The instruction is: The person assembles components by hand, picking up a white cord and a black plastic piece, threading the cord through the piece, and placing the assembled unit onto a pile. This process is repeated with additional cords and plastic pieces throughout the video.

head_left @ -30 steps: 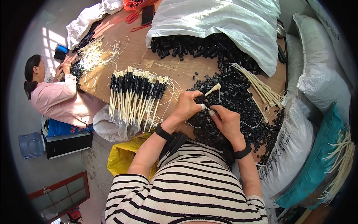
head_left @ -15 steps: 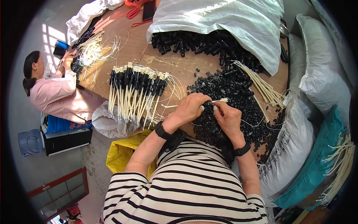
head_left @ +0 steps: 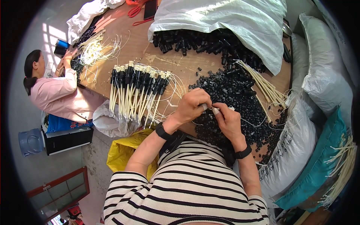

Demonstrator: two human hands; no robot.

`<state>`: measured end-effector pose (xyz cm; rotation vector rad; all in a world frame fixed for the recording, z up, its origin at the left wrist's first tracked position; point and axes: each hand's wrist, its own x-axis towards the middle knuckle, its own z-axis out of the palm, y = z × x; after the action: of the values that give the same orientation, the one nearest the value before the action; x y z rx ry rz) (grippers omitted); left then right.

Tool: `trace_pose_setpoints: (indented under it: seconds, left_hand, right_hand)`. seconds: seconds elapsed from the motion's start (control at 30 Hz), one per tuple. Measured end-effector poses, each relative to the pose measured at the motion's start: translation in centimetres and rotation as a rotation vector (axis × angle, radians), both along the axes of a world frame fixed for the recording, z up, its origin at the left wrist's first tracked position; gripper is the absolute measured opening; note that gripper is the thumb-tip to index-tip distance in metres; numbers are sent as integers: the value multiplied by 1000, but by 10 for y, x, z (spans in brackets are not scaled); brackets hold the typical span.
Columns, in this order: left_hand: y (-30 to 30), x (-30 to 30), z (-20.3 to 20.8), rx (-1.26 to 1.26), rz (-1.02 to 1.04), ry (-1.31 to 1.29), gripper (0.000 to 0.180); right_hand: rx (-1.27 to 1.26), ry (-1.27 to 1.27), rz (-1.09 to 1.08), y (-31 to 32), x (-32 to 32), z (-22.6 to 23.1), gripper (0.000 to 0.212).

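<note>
Single head cam, fisheye, sat above wearer's striped top, looked steeply down and forward over wooden table point(head_left: 165, 60). Close on both hands mid-frame, co-worker point(head_left: 56, 93) far left, edges bent, corners black. No second view.

The cream tube point(head_left: 216, 110), raised a second ago, is now lowered and pinched between both hands over the black pieces point(head_left: 240, 97).
</note>
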<state>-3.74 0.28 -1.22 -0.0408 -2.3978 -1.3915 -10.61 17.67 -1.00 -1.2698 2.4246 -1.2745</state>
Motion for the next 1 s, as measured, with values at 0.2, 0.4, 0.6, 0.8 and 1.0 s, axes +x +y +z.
trace_pose_setpoints:
  seconds: [0.2,0.4,0.6,0.8,1.0]
  left_hand:
    - [-4,10,-11,-174,162,66,23]
    - [-66,33,-39,-264,442,-264,28]
    - [-50,9,-31,-387,394,-56,31]
    - [-64,-10,-44,-385,203,-182,24]
    - [-18,-5,-9,55,155,-165,41]
  right_hand:
    - [34,-134,-78,3,5,-7,7]
    - [4,-273,-140,7,3,-10,9]
    - [26,-310,-126,5,2,-13,9]
    - [5,-344,-135,8,0,-11,9]
    - [10,-476,-294,1,-6,-11,13]
